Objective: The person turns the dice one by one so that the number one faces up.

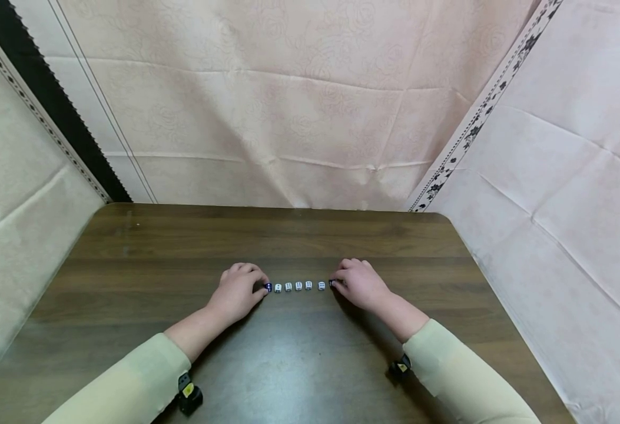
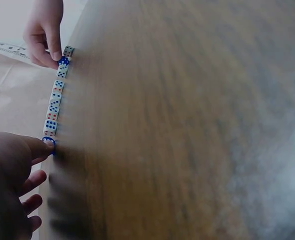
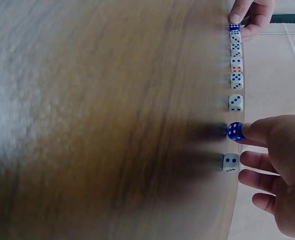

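Note:
A row of small dice crosses the wooden table in the head view. At its left end, my left hand (image 1: 238, 291) pinches a blue die (image 1: 269, 287) with white pips between thumb and finger. My right hand (image 1: 361, 284) pinches another blue die (image 3: 235, 131) toward the right end. Between the two blue dice stand several white dice (image 1: 298, 286) with blue or red pips. The rightmost of these, a white die (image 1: 321, 285), sits slightly apart from the others. Beyond the right blue die, the right wrist view shows one more white die (image 3: 231, 162) beside my fingertips; my hand hides it from the head view.
The brown wooden table (image 1: 288, 365) has rounded far corners. Pale patterned cloth (image 1: 288, 118) hangs behind its far edge, with more light cloth (image 1: 580, 176) along the right side. A black wrist device (image 1: 189, 396) is strapped over the left sleeve, and a similar device (image 1: 401, 366) over the right.

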Available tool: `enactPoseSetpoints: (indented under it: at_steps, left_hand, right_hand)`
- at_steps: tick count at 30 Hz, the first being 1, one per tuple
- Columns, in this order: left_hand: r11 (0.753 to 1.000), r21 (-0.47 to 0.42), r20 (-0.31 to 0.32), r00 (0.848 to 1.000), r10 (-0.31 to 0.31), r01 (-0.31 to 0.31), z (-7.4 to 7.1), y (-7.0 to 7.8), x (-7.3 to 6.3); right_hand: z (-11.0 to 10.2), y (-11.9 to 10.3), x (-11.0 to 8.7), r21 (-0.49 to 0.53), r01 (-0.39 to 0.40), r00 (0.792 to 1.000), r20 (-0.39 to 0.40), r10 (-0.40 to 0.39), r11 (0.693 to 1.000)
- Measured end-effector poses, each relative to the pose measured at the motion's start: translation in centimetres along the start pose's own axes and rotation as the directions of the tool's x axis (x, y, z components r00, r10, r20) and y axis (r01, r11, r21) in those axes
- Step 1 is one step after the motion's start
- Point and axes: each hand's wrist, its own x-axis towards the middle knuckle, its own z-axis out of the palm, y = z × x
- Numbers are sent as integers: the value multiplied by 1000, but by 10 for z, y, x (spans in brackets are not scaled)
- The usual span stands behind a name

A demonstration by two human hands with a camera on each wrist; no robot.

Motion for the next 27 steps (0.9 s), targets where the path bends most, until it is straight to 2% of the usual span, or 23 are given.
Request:
enactPoseSetpoints:
  at_steps: [9,15,27]
  left_hand:
    - [1000,4,1,1000,-5,5,1,0,0]
    - [1000,2,-1,1000,-3,3,0,1,0]
    - [1000,2,5,1000,-10,10,0,1,0]
  right_hand:
    - [3,0,1,-5,-22,1000,12,22,1000]
    - [2,0,-1,30,-36,999,10,35,999]
    - [3,3,-5,34,-23,1000,10,22,999]
